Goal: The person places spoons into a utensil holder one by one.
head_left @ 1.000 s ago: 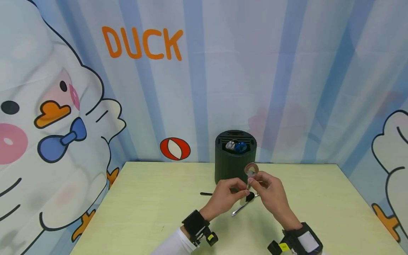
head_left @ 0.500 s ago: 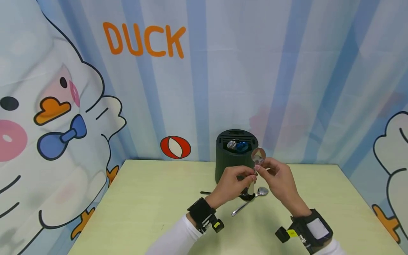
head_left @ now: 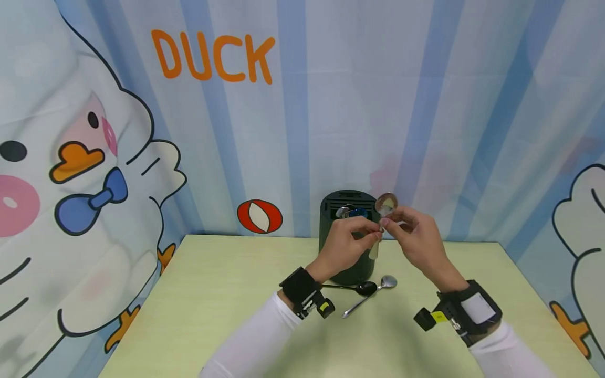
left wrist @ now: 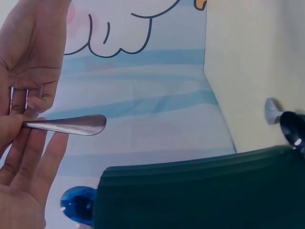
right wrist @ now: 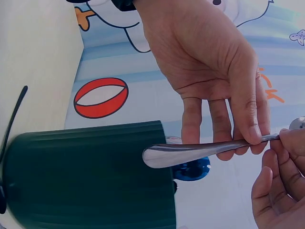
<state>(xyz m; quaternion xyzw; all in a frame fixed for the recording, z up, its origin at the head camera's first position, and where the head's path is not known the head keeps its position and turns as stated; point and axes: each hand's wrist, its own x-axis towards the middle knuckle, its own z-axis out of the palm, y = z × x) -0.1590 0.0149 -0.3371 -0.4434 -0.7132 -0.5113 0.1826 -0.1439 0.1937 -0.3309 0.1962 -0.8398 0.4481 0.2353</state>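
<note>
Bowl up and handle down, a silver spoon [head_left: 386, 202] [left wrist: 71, 125] [right wrist: 178, 155] is held in front of the right side of a dark green utensil holder [head_left: 352, 274] [left wrist: 200, 191] [right wrist: 90, 176]. My left hand [head_left: 347, 244] [right wrist: 209, 62] pinches the spoon's handle between thumb and fingers. Just above, my right hand [head_left: 420, 241] pinches it close to the bowl. Inside the holder stand a blue spoon [left wrist: 78, 205] [right wrist: 193, 169] and a silver one [head_left: 343, 211]; my left hand partly covers the holder in the head view.
On the pale table [head_left: 236, 294], in front of the holder, lie a black spoon [head_left: 366, 288] and another silver spoon [head_left: 388, 282]; they cross or touch. A printed duck curtain [head_left: 331, 105] hangs behind the table's back edge.
Both hands have risen together with the spoon, from low in front of the holder to about its top. The black and silver spoons on the table have come into fuller view.
</note>
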